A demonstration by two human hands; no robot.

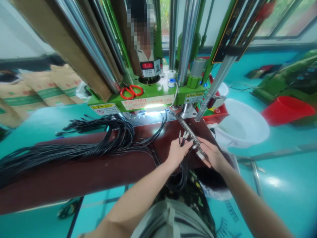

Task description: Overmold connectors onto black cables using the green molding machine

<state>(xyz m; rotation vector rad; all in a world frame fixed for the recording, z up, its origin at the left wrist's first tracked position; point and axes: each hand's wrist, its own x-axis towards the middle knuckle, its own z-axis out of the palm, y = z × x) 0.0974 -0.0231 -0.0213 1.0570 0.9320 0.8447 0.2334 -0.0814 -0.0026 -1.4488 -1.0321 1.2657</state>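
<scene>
pinching left hand (178, 152): narrow grip on black cables (182, 142)
right hand (213, 154): grip holding metal bar (187, 128)
desk (123, 170): long cable bundle (74, 150)
green machine (183, 94): orange scissors (126, 93) on ledge

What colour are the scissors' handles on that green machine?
The handles are orange-red, seen best in the head view, the only one here.

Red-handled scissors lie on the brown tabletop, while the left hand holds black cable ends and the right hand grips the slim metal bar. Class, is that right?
Not quite. The head view shows the red-handled scissors on the green machine, not the brown tabletop. The left hand does hold black cable ends, and the right hand grips the slim metal bar.
</scene>
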